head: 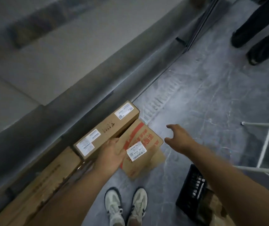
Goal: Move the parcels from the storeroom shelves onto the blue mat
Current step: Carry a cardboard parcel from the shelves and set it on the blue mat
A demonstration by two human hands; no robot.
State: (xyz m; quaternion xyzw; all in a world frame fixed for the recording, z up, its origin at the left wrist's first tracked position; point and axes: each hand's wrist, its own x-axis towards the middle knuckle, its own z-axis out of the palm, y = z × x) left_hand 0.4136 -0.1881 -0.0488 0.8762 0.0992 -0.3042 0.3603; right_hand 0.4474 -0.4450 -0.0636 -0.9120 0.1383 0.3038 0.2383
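We look down at a grey floor point(203, 98) beside the long grey edge of the shelving point(84, 82). Our left hand point(112, 152) has its grip closed around the left edge of a red-printed parcel point(143, 137), a flat cardboard box with a white label point(136, 150) on its top face. This parcel sits tilted, its far edge touching a long brown parcel point(106, 129), its near corner down by the floor. The long brown parcel lies along the foot of the shelving and bears several white labels. A second long carton point(37, 185) lies end to end with it at lower left, partly hidden by our forearm.

Our right hand point(177, 137) hovers just beyond the red-printed parcel's right corner, its grip wide open, fingers spread and holding nothing.

Our white sneakers point(114, 204) stand below the parcel. A black crate point(192, 190) sits to their right, near a white metal frame point(264, 152). Another person's dark trouser legs point(260, 30) stand at the top right.
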